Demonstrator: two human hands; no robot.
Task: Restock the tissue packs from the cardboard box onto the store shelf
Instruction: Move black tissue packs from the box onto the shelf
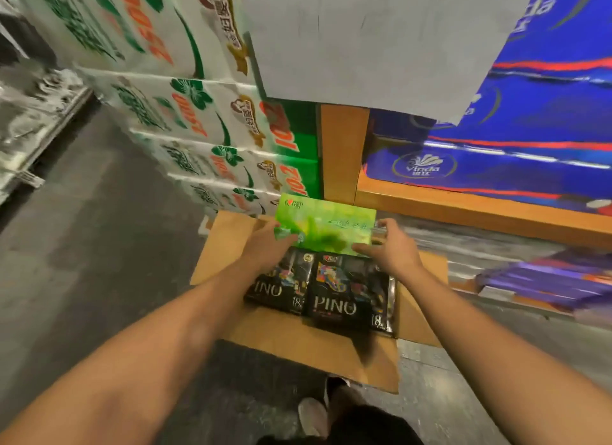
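An open cardboard box (281,342) stands on the floor below me. Two black tissue packs (334,295) marked PINO lie side by side inside it. At the far end of the box a green tissue pack (326,224) is tilted up. My left hand (265,245) grips its left end and my right hand (390,245) grips its right end. The wooden store shelf (463,209) runs to the right just past the box, with blue tissue packs (496,159) on it.
A tall stack of white and green tissue cases (185,113) rises left of the shelf. A grey panel (364,40) hangs overhead. Purple packs (546,282) lie low at right. Dark floor (82,245) spreads to the left, and my shoes (314,414) are near the box.
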